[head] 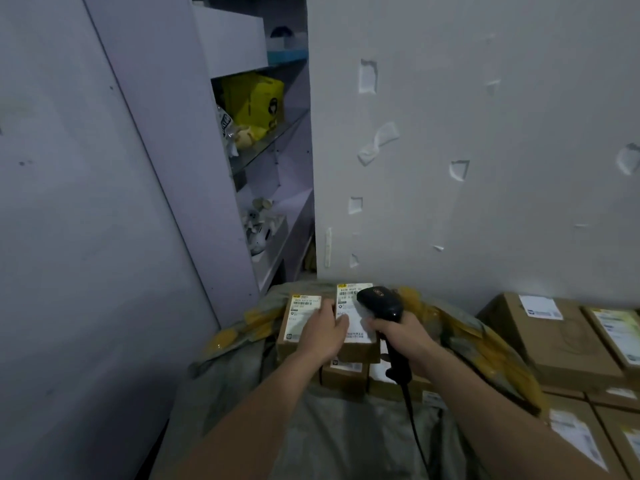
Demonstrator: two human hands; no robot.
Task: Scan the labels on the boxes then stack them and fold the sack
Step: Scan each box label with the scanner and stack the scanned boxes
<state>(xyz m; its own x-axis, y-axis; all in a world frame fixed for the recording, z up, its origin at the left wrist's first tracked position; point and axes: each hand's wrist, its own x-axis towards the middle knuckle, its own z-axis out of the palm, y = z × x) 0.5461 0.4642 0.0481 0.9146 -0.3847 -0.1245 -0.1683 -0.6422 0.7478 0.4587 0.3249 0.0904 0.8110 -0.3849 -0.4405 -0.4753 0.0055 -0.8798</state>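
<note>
Grips the black scanner [381,303] in the right hand [403,336], head tipped onto the label of the right box [360,351], just beyond it in the open sack [346,427]. Lays the left hand [325,332], fingers seemingly straight, across the seam with the left box [298,323], steadying both. Sets both boxes' long axes near-to-far.

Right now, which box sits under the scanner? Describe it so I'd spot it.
Find the grey sack against the white wall. Two labelled boxes top the pile inside it; yours is the right-hand box, directly under the black scanner.
</note>
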